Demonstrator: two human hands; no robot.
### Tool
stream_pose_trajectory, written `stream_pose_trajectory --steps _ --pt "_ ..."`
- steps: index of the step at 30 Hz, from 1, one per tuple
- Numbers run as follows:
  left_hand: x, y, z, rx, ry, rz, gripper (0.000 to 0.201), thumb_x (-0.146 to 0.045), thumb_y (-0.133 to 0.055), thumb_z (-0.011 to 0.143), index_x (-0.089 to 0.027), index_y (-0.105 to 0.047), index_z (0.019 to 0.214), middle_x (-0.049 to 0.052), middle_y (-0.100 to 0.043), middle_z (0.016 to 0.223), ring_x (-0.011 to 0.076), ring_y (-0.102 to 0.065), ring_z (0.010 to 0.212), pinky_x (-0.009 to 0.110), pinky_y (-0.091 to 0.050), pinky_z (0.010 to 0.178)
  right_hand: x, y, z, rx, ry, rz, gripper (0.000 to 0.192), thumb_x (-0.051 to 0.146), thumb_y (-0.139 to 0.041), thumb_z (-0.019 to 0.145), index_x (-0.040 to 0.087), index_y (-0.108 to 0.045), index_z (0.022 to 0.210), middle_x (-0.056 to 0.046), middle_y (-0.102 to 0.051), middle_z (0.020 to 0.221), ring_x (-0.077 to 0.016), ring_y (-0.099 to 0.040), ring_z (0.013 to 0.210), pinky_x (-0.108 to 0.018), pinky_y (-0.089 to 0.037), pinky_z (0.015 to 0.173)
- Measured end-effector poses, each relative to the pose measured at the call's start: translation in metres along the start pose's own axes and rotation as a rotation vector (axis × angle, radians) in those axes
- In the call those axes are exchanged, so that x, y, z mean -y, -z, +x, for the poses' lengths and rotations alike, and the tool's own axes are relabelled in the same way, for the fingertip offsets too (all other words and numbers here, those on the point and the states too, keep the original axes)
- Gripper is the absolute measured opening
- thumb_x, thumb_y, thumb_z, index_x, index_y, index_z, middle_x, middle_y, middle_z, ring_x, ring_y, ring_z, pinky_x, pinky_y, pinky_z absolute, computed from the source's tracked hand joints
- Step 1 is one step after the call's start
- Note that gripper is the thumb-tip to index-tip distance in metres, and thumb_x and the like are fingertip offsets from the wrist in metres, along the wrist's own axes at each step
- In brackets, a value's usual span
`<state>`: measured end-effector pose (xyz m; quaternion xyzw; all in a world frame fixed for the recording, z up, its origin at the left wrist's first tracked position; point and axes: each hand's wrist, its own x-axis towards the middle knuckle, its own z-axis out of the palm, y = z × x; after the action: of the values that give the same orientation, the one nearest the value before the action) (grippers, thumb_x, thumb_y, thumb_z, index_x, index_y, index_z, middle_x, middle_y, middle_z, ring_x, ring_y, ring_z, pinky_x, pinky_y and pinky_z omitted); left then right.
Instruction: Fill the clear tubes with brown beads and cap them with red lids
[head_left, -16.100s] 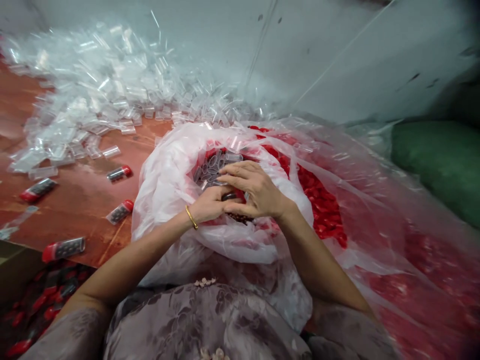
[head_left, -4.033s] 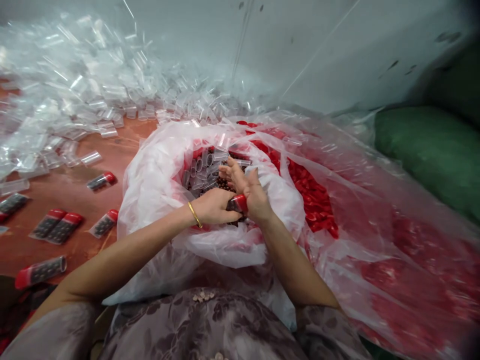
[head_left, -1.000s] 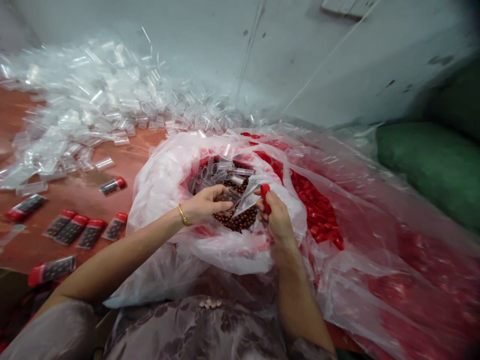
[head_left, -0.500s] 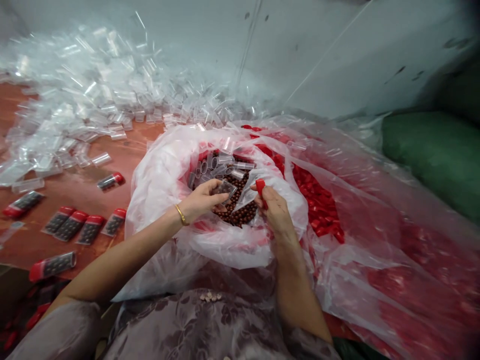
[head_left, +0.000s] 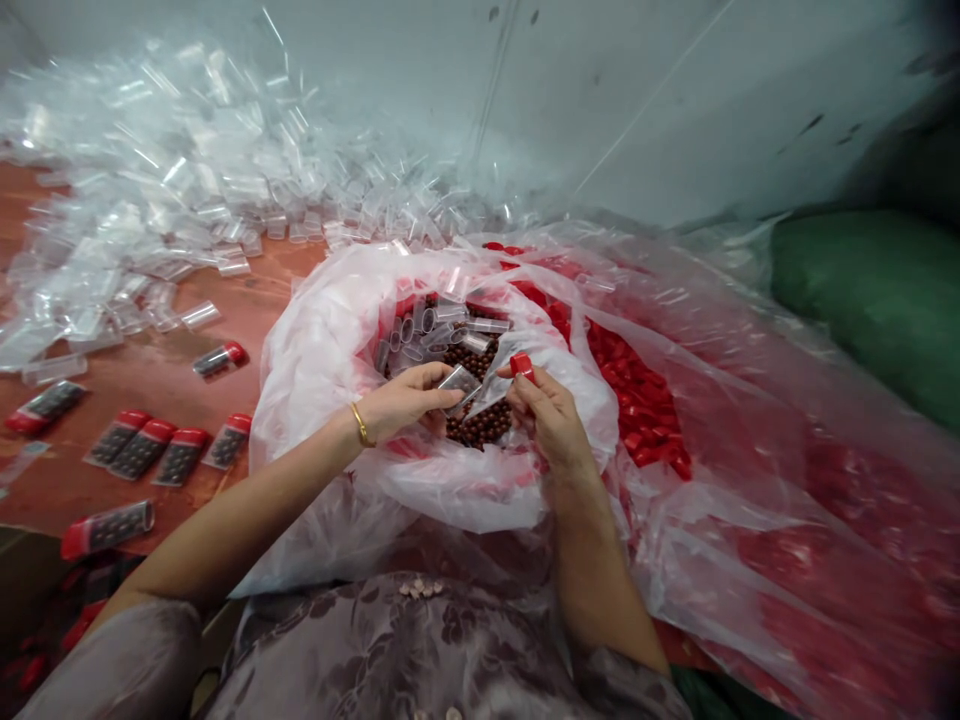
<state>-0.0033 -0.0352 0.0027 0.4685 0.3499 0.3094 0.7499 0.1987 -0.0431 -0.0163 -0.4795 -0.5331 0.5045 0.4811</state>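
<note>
- The clear plastic tube [head_left: 459, 380] sits tilted in the left hand [head_left: 405, 400], pinched between thumb and fingertips, right above the heap of brown beads [head_left: 474, 420].
- The right hand [head_left: 551, 420] is just beside the tube, its fingertips closed on a red cap [head_left: 522, 365]; cap and tube are close but apart.
- Both hands hover inside the mouth of the white plastic bag [head_left: 322, 350], which holds the beads at the near side of the tube.
- Beyond the tube, deeper in the bag, lie more empty clear tubes [head_left: 427, 325].
- Right of the tube, a clear sack of red caps [head_left: 637, 400] spreads wide.
- A gold bangle [head_left: 362, 425] rings the left wrist, near the tube.
- Left of the tube, on the red-brown tabletop [head_left: 150, 385], filled red-capped tubes [head_left: 150, 450] lie in a short row, others scattered around it.
- Far beyond and left of the tube, a big pile of empty tubes [head_left: 187, 180] reaches the grey wall [head_left: 637, 100].
- Well right of the tube sits a green sack [head_left: 877, 300].
</note>
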Motion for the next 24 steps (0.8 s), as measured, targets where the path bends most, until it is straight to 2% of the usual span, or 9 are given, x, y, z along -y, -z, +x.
stream_pose_trajectory --steps 5,9,11,15,21,24 --pt "0.004 -0.002 0.002 -0.052 -0.055 0.056 0.034 -0.033 -0.069 0.068 -0.013 -0.052 0.091 -0.003 -0.053 0.074 0.0069 -0.051 0.061 0.021 -0.046 0.053 0.005 -0.006 0.0 0.08 0.014 -0.153 0.034 0.044 -0.065 0.074 0.02 -0.061 0.098 0.007 -0.046 0.054 -0.0066 -0.039 0.044 -0.022 -0.031 0.045" --pt "0.005 -0.002 0.002 -0.025 -0.073 0.081 0.031 -0.032 -0.066 0.07 -0.014 -0.052 0.091 -0.002 -0.052 0.076 0.0066 -0.05 0.061 0.02 -0.046 0.053 0.008 -0.013 0.001 0.173 0.099 -0.233 0.032 0.041 -0.069 0.07 0.02 -0.062 0.093 0.001 -0.059 0.073 -0.0123 -0.053 0.064 -0.026 -0.042 0.06" --pt "0.004 -0.002 0.001 -0.017 -0.068 0.086 0.028 -0.031 -0.064 0.071 -0.014 -0.052 0.089 -0.003 -0.051 0.076 0.0058 -0.049 0.059 0.02 -0.044 0.051 0.007 -0.014 0.001 0.186 0.117 -0.244 0.031 0.04 -0.07 0.07 0.02 -0.062 0.092 0.001 -0.057 0.072 -0.0121 -0.051 0.064 -0.026 -0.042 0.06" --pt "0.003 -0.001 0.0 0.011 -0.04 0.078 0.024 -0.03 -0.062 0.071 -0.014 -0.052 0.085 -0.004 -0.048 0.07 0.0054 -0.047 0.055 0.02 -0.043 0.049 0.008 -0.014 0.002 0.203 0.124 -0.265 0.027 0.037 -0.069 0.072 0.02 -0.062 0.092 0.007 -0.038 0.055 -0.0078 -0.035 0.049 -0.023 -0.031 0.049" --pt "0.004 0.0 -0.001 0.025 -0.058 0.061 0.022 -0.027 -0.063 0.071 -0.014 -0.052 0.084 -0.004 -0.048 0.067 0.0059 -0.047 0.056 0.019 -0.042 0.051 0.014 -0.018 0.004 0.256 0.148 -0.235 0.026 0.038 -0.072 0.068 0.019 -0.057 0.078 0.003 -0.051 0.066 -0.0095 -0.046 0.058 -0.023 -0.039 0.055" --pt "0.005 0.0 0.0 0.004 -0.075 0.039 0.025 -0.027 -0.064 0.071 -0.013 -0.052 0.087 -0.003 -0.05 0.071 0.0061 -0.048 0.059 0.019 -0.042 0.052 0.013 -0.019 0.004 0.214 0.106 -0.23 0.027 0.04 -0.071 0.069 0.02 -0.053 0.073 0.004 -0.049 0.062 -0.0081 -0.043 0.053 -0.022 -0.037 0.051"
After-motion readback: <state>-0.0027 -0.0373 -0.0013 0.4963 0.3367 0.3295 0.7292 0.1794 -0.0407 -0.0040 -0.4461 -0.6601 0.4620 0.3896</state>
